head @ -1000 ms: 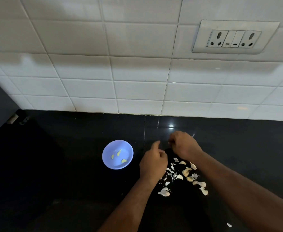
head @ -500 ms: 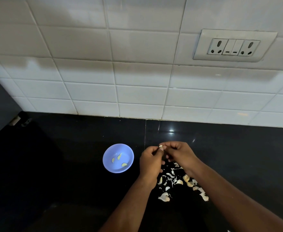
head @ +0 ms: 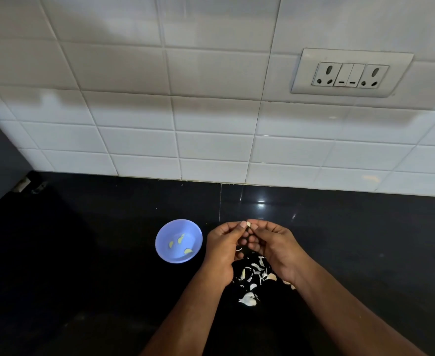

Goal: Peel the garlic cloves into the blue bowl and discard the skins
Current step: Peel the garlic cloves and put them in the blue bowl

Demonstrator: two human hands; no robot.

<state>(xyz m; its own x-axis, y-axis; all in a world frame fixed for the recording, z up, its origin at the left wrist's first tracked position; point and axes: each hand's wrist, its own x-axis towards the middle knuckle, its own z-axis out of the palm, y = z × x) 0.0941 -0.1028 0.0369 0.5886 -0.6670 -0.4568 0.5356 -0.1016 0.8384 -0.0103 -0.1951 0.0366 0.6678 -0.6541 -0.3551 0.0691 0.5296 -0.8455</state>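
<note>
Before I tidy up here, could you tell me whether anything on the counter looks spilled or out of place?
Only the garlic skins: they lie scattered loose on the black counter beneath the hands, right of the blue bowl, not yet discarded. The bowl sits upright with a few peeled cloves inside. Nothing else stands out.

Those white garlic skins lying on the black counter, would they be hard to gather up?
Probably fiddly. The skins look thin, curled and scattered in small flakes, so likely very light and apt to drift or scatter when swept. Some may cling to the glossy counter.
</note>
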